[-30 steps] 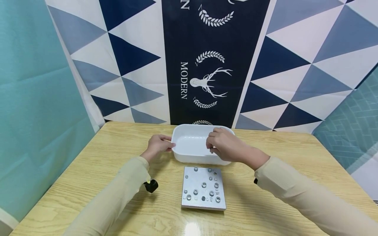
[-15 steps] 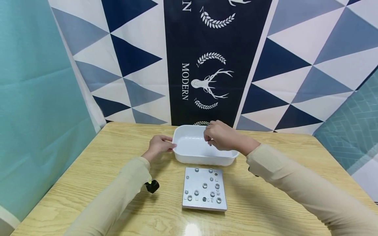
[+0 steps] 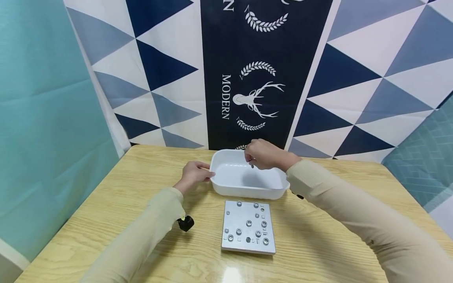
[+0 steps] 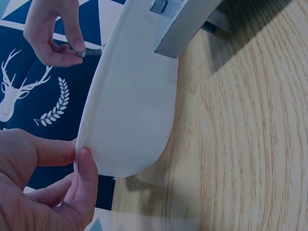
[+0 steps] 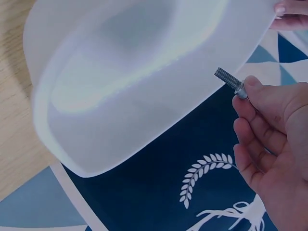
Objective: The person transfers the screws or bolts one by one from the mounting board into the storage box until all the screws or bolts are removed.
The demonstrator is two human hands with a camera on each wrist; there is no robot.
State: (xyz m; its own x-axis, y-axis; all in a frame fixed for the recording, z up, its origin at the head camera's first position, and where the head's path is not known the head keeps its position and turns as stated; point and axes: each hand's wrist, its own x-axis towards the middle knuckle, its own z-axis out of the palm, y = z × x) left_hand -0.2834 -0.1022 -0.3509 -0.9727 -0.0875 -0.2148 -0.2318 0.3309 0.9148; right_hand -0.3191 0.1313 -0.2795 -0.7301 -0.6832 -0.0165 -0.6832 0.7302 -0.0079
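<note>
A white plastic tub point(image 3: 247, 192) stands at the back of the table, its inside bare as far as I see. My left hand point(image 3: 195, 172) pinches the tub's left rim between thumb and fingers, as the left wrist view shows with the tub's wall point(image 4: 130, 106). Above the tub, my right hand point(image 3: 263, 154) pinches a metal bolt point(image 5: 228, 81) by its head end, threads pointing away from the fingertips. In front of the tub lies a silver metal plate point(image 3: 238, 215) with several bolts set in it and one dark open hole point(image 3: 262, 210).
The wooden table point(image 3: 311, 243) carries all of this. A patterned cloth wall point(image 3: 170, 106) stands right behind the tub, and a teal curtain point(image 3: 53, 129) hangs at the left. Black wrist cameras point(image 3: 185, 223) hang below the sleeves.
My right hand has moved up and back over the tub with the bolt, which now shows below the fingers. The left hand keeps its hold on the rim. The head view has shifted slightly.
</note>
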